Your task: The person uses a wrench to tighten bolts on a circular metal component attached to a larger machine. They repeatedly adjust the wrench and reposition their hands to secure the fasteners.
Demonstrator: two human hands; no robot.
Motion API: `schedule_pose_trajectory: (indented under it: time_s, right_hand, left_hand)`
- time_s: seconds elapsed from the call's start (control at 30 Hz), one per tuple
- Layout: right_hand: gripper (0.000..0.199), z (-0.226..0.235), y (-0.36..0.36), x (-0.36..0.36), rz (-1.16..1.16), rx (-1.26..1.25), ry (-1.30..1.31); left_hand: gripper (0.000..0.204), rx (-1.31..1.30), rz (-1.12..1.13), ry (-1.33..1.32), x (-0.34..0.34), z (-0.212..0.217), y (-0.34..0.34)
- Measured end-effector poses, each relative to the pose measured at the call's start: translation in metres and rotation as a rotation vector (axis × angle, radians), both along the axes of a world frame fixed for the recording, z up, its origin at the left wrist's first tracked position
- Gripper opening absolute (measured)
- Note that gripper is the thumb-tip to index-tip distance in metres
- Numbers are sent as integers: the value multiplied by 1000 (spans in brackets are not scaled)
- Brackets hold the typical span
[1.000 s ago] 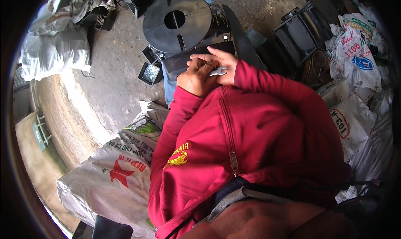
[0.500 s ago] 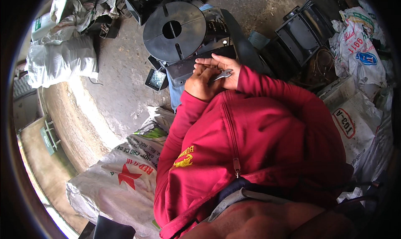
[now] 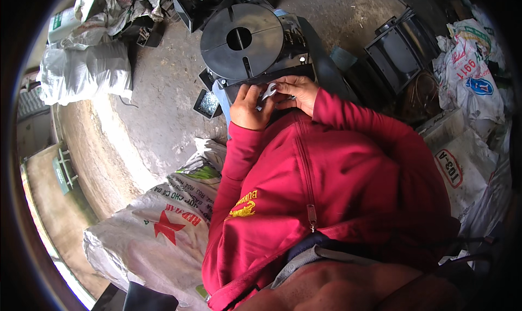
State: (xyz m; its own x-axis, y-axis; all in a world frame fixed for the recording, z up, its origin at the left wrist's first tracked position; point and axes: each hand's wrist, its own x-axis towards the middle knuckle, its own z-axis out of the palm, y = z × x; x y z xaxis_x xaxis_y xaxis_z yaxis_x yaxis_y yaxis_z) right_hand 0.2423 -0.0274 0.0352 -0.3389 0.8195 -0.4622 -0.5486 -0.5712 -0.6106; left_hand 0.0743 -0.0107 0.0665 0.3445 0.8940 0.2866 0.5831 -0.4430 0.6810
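A silver open-end wrench [image 3: 269, 91] slants up between my two hands, its jaw end showing. My left hand [image 3: 249, 109] is closed around its lower part. Close beside the jaw, my right hand [image 3: 300, 92] has its fingers bent together in a pinch. What those fingers hold is too small to make out. Just beyond both hands lies a dark metal part with a large round grey disc [image 3: 217, 45] on it, which has a central hole and slots. A small black tray [image 3: 218, 113] of small shiny pieces stands left of my left hand.
Black metal frames [image 3: 396, 53] stand at the right, near white printed sacks [image 3: 470, 77]. A large white sack with a red star [image 3: 130, 232] lies at my left. Wrapped white plastic bundles [image 3: 84, 72] sit on the concrete floor [image 3: 163, 88] at the far left.
My hands have drawn slightly apart. The wrench jaw has turned upward and shifted left, and my right hand's outstretched fingers have curled into a pinch. The whole view has shifted a little.
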Motion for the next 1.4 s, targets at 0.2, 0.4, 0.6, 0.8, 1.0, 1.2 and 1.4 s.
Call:
schedule_pose_trajectory:
  time_s: [0.2, 0.4, 0.6, 0.8, 1.0, 1.2, 1.4]
  right_hand:
    - [24, -1, 2, 1, -25, -46, -55]
    - [28, -1, 4, -5, -24, 326, -455]
    - [24, -3, 9, 11, -75, 3, -49]
    - [13, 9, 13, 4, -325, 803, -947]
    - [12, 10, 29, 11, -336, 1179, -1502]
    - [21, -7, 31, 3, -211, 1111, -1518]
    - [26, -4, 33, -8, -203, 1058, -1541]
  left_hand:
    - [22, -46, -62, -199, -9, -13, 3]
    - [15, -333, -47, -394, -7, -31, 4]
    - [21, -613, 46, -849, -5, -26, 10]
    - [25, 240, 148, -230, -7, -36, 27]
    - [43, 364, 85, -40, -5, -39, 34]
    - [53, 493, 69, 49, -2, -56, 39]
    - [39, 354, 64, 69, 1, -37, 36]
